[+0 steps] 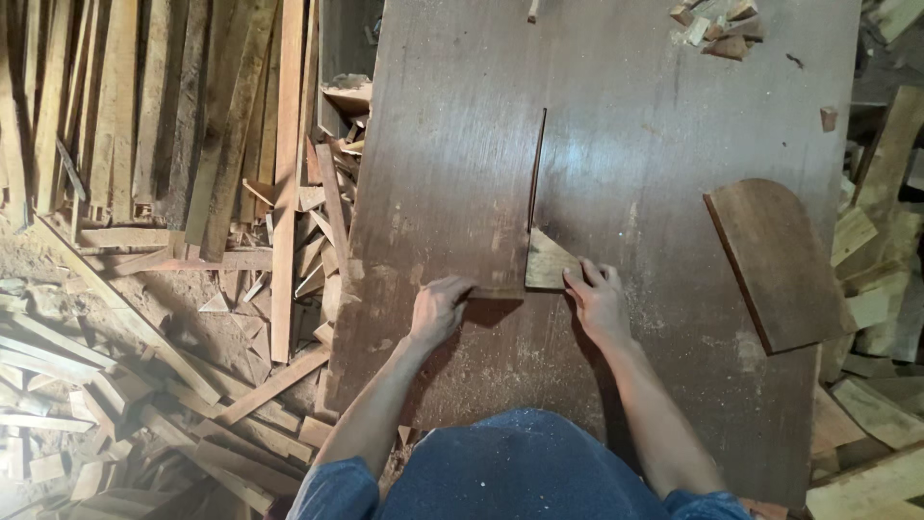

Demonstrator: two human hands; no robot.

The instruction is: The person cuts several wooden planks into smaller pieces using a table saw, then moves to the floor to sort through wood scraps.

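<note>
Sawdust-covered brown tabletop (616, 385) carries everything. Both arms stretch forward: the left hand (438, 310) presses curled fingers on a large dark board (452, 183), and the right hand (597, 300) rests spread fingertips on one pale triangular offcut (547, 262) beside the cut. One rounded panel (775, 260) lies right; scraps (717, 27) beyond.

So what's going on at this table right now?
A person leans over a brown wooden table with a long thin slot in its top. The right hand rests fingertips on a small light wooden piece at the slot's near end. The left hand presses a darker strip beside it. A rounded board lies to the right; offcuts sit at the far edge.
</note>
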